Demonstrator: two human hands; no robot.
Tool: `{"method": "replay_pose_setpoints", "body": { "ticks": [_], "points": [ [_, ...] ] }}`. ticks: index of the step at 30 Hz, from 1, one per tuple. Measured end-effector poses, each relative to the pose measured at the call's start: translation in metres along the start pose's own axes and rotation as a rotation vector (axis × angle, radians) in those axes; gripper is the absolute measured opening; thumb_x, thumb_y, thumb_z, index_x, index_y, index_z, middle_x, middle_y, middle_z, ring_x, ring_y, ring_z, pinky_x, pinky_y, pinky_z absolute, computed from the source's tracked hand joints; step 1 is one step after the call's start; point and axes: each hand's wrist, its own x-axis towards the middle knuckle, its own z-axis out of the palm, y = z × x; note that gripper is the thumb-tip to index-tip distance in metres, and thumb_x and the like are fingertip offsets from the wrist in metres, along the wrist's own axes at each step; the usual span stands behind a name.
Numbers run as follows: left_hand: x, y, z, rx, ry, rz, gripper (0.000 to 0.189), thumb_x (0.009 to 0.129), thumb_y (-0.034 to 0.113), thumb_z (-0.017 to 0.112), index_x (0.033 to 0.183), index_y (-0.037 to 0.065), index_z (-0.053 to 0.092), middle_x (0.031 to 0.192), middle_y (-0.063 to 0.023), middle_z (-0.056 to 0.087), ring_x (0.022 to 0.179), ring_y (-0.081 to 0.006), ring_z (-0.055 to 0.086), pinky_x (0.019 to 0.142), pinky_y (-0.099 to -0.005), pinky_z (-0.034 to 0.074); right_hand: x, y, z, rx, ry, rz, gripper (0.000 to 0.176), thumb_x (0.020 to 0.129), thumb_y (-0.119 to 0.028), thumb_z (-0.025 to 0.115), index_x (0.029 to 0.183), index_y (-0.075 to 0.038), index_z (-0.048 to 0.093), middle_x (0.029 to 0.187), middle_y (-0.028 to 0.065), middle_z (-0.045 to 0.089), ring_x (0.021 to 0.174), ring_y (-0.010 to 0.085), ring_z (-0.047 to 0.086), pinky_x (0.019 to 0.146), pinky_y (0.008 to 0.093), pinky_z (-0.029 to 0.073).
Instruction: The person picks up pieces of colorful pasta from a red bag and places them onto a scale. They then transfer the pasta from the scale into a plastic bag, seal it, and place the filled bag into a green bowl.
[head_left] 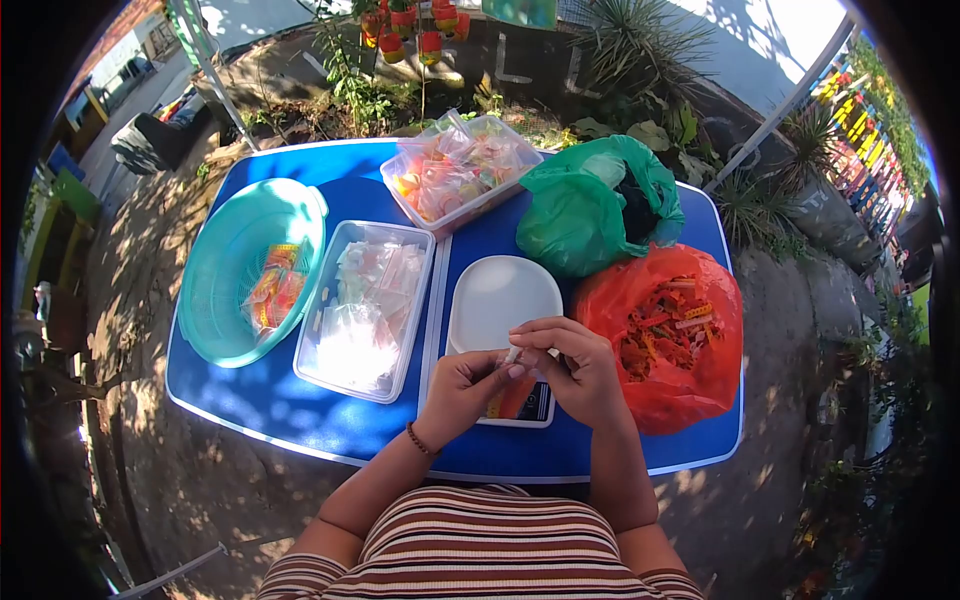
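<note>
Over the front part of a white tray (505, 300), my left hand (467, 390) and my right hand (578, 368) meet with fingertips pinched together. Between them is a small whitish piece (513, 354), too small to name; both hands seem to hold it. Below the hands, an orange-red item (513, 400) shows partly, beside a dark printed surface; my fingers hide the rest. Just right of my right hand is a red plastic bag (715, 368) full of orange and red strips.
Left on the blue table (255, 415) are a turquoise basket (205, 290) with orange packets and a clear container (300, 345) of small plastic bags. Behind are another container (452, 218) of filled packets and a green plastic bag (565, 225).
</note>
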Motion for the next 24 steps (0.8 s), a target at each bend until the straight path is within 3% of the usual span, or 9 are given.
{"method": "replay_pose_setpoints", "body": {
  "ticks": [2, 5, 7, 8, 10, 11, 17, 20, 24],
  "points": [
    [-0.002, 0.001, -0.002, -0.029, -0.039, -0.032, 0.031, 0.104, 0.021, 0.064, 0.125, -0.002, 0.071, 0.106, -0.0085, 0.077, 0.096, -0.0073, 0.068, 0.086, -0.0232, 0.054, -0.001, 0.001, -0.004, 0.021, 0.007, 0.077, 0.018, 0.093, 0.012, 0.063, 0.104, 0.003, 0.074, 0.105, 0.0112, 0.071, 0.098, 0.016, 0.069, 0.084, 0.0268, 0.055],
    [-0.002, 0.012, -0.002, -0.217, -0.083, -0.07, 0.035, 0.108, 0.019, 0.057, 0.134, -0.002, 0.065, 0.118, -0.011, 0.074, 0.107, -0.0088, 0.065, 0.095, -0.0247, 0.051, -0.006, 0.02, -0.002, 0.274, 0.123, 0.091, 0.02, 0.088, 0.012, 0.066, 0.102, 0.001, 0.075, 0.106, 0.0124, 0.073, 0.09, 0.0168, 0.07, 0.076, 0.0281, 0.056],
    [-0.002, 0.022, -0.001, -0.325, -0.128, -0.078, 0.036, 0.109, 0.017, 0.053, 0.139, -0.001, 0.062, 0.124, -0.0117, 0.071, 0.114, -0.0098, 0.063, 0.102, -0.0258, 0.048, -0.007, 0.017, -0.001, 0.069, 0.167, 0.043, 0.018, 0.087, 0.011, 0.069, 0.101, 0.001, 0.075, 0.102, 0.0114, 0.073, 0.088, 0.0152, 0.07, 0.074, 0.0273, 0.055],
    [-0.002, 0.021, -0.002, -0.258, -0.146, -0.061, 0.036, 0.109, 0.017, 0.053, 0.139, -0.001, 0.062, 0.125, -0.0116, 0.071, 0.115, -0.0103, 0.062, 0.103, -0.0263, 0.047, -0.007, 0.015, -0.001, -0.035, 0.193, 0.018, 0.018, 0.087, 0.01, 0.07, 0.101, 0.001, 0.075, 0.1, 0.0109, 0.074, 0.088, 0.0143, 0.07, 0.074, 0.027, 0.055],
    [-0.004, 0.016, -0.007, -0.127, -0.185, -0.026, 0.035, 0.109, 0.015, 0.052, 0.139, -0.002, 0.062, 0.128, -0.0114, 0.07, 0.119, -0.0114, 0.061, 0.106, -0.0272, 0.045, -0.007, 0.013, 0.002, 0.147, 0.221, 0.048, 0.016, 0.086, 0.01, 0.07, 0.099, 0.001, 0.075, 0.097, 0.0106, 0.074, 0.086, 0.0146, 0.07, 0.073, 0.0272, 0.054],
    [-0.003, 0.015, -0.007, -0.1, -0.188, 0.0, 0.036, 0.109, 0.015, 0.052, 0.139, -0.002, 0.062, 0.128, -0.0111, 0.07, 0.118, -0.0113, 0.061, 0.106, -0.0271, 0.046, -0.007, 0.012, 0.002, 0.238, 0.234, 0.062, 0.016, 0.086, 0.01, 0.071, 0.098, 0.001, 0.075, 0.096, 0.0104, 0.075, 0.086, 0.0148, 0.07, 0.073, 0.0274, 0.054],
    [-0.005, 0.006, -0.007, -0.046, -0.194, -0.008, 0.036, 0.108, 0.017, 0.055, 0.139, -0.002, 0.061, 0.126, -0.0101, 0.071, 0.115, -0.0111, 0.063, 0.101, -0.0266, 0.049, -0.006, -0.007, -0.015, -0.171, 0.078, 0.041, 0.018, 0.086, 0.012, 0.067, 0.096, 0.001, 0.076, 0.096, 0.0104, 0.076, 0.087, 0.0174, 0.072, 0.075, 0.0287, 0.057],
    [-0.006, 0.009, -0.003, -0.087, -0.167, -0.009, 0.037, 0.107, 0.018, 0.057, 0.138, -0.001, 0.062, 0.122, -0.0096, 0.073, 0.111, -0.0108, 0.064, 0.098, -0.0261, 0.051, -0.006, -0.01, -0.01, -0.141, 0.116, -0.001, 0.02, 0.084, 0.013, 0.068, 0.097, 0.001, 0.077, 0.096, 0.0104, 0.076, 0.085, 0.019, 0.073, 0.073, 0.0296, 0.057],
    [-0.005, 0.015, -0.007, -0.081, -0.178, -0.063, 0.035, 0.106, 0.02, 0.06, 0.135, -0.001, 0.065, 0.115, -0.0089, 0.075, 0.103, -0.0096, 0.067, 0.091, -0.0247, 0.054, -0.01, -0.003, -0.006, -0.005, 0.064, 0.1, 0.02, 0.084, 0.013, 0.068, 0.097, 0.001, 0.077, 0.095, 0.0115, 0.076, 0.084, 0.0196, 0.073, 0.073, 0.0289, 0.057]
  ]
}}
